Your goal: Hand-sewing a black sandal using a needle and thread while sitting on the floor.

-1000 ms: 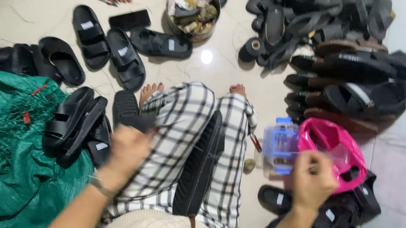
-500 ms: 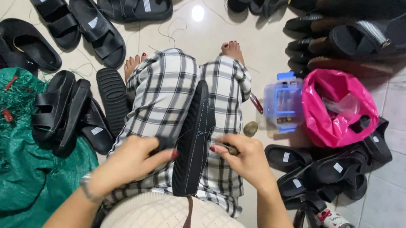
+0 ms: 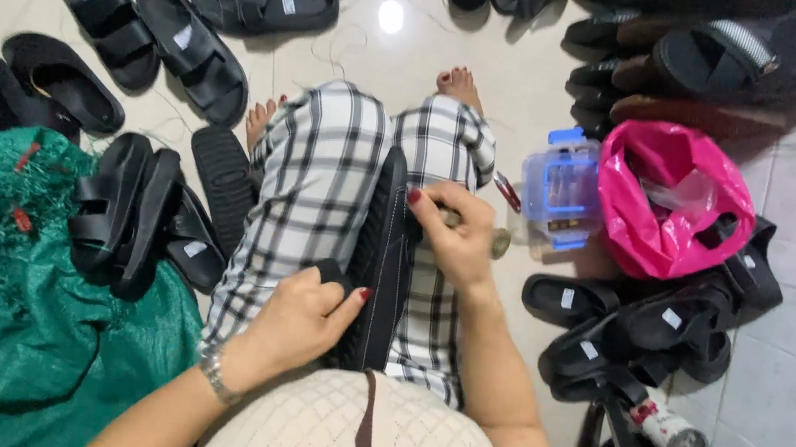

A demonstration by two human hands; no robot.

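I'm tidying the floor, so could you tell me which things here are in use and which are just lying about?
In use: black sandal on the lap, left hand, right hand.
Lying about: pink bag, blue plastic box, green sack, sandal piles.

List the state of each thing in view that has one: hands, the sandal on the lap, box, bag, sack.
left hand: gripping the sandal's near end
right hand: fingers pinched at the sandal's edge
black sandal: on edge between the knees
blue plastic box: lid shut
pink bag: open
green sack: lying crumpled
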